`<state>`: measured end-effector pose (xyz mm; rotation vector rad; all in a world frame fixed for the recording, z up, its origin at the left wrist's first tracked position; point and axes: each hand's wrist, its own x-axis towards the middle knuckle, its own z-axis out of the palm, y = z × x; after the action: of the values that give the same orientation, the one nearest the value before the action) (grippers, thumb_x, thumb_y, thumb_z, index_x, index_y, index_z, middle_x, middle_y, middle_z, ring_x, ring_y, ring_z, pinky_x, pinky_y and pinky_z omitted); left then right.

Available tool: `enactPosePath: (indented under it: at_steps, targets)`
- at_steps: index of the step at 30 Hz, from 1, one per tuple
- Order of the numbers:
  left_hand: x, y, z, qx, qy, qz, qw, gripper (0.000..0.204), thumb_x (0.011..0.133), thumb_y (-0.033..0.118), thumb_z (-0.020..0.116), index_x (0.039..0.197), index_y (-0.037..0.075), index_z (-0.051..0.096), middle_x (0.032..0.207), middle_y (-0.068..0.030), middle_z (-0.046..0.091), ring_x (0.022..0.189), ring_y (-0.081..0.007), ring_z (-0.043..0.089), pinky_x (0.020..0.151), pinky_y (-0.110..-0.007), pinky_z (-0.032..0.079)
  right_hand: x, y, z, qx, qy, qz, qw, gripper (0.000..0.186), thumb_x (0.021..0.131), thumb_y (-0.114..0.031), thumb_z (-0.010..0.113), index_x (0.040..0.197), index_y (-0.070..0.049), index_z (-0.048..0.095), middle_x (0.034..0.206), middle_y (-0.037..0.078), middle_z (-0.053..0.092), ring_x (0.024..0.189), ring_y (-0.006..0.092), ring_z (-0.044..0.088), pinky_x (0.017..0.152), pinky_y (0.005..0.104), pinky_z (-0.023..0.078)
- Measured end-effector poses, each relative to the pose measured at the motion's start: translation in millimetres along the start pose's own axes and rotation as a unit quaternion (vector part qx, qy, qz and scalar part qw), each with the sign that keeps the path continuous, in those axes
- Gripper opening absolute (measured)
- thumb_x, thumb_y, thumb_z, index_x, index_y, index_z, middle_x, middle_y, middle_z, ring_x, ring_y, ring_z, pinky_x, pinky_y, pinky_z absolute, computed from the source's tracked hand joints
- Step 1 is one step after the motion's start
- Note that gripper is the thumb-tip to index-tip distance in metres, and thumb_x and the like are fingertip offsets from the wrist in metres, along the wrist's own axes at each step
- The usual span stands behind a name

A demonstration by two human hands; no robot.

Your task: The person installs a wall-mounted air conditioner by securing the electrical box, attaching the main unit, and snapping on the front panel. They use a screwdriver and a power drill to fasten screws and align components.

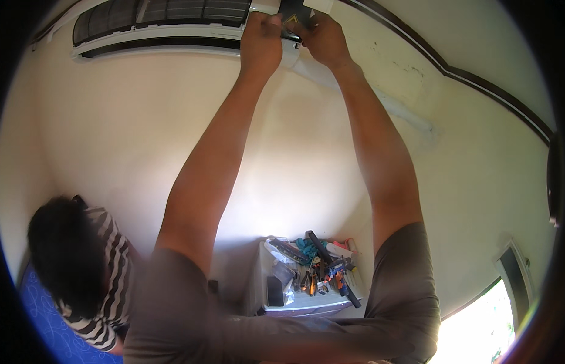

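Note:
Both my arms reach up to the right end of a white wall-mounted air conditioner (155, 45) at the top of the view. A small black cover piece (293, 13) with a yellow warning triangle sits between my hands. My left hand (261, 43) is closed at its left edge, the thumb on top. From the right, my right hand (326, 41) grips the same piece, its thumb pressed near the triangle. The unit's dark filter mesh (216, 12) shows left of my hands. The piece's upper part is cut off by the view's edge.
White-wrapped piping (379, 100) slopes down the wall to the right. Below, a white cabinet (255, 291) bears several hand tools (319, 273) and a dark phone-like slab (274, 291). A person in a striped shirt (112, 255) is at the lower left, near blue patterned fabric (46, 315).

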<state>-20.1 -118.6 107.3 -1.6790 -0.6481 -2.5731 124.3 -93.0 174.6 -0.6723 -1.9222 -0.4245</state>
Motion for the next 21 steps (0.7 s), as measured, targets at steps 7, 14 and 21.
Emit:
enactPosePath:
  at_steps: [7,14,21]
  targets:
    - [0.3,-7.0,-15.2,-0.074,-0.07,-0.002,0.995,0.025,0.112,0.025,0.055,0.117,0.002,0.062,0.12,-0.0059,0.075,0.098,-0.0138,0.062,0.091,-0.032,0.049,-2.0,5.2,-2.8,0.004,-0.007,-0.02,1.0,0.05,0.092,-0.041,0.081,0.12,-0.002,0.071,0.09,0.015,0.076,0.086,0.0291,0.074,0.08,0.0406,0.057]
    - [7.5,-15.6,-20.7,0.088,-0.138,0.096,0.982,0.019,0.111,0.022,0.056,0.122,0.01,0.065,0.095,-0.011,0.073,0.08,-0.0195,0.063,0.077,-0.037,0.051,8.1,8.0,3.1,-0.095,0.091,-0.156,0.979,0.047,0.095,-0.028,0.077,0.134,-0.002,0.068,0.096,0.015,0.077,0.078,0.0259,0.074,0.075,0.0387,0.057]
    - [20.3,-8.7,-32.8,0.111,-0.212,0.024,0.971,0.02,0.113,0.024,0.056,0.122,0.009,0.064,0.121,-0.0025,0.075,0.104,-0.0167,0.064,0.095,-0.033,0.049,0.9,15.4,7.4,-0.03,0.051,-0.12,0.991,0.047,0.097,-0.017,0.073,0.141,-0.004,0.064,0.108,0.02,0.075,0.097,0.0355,0.073,0.087,0.0428,0.057]
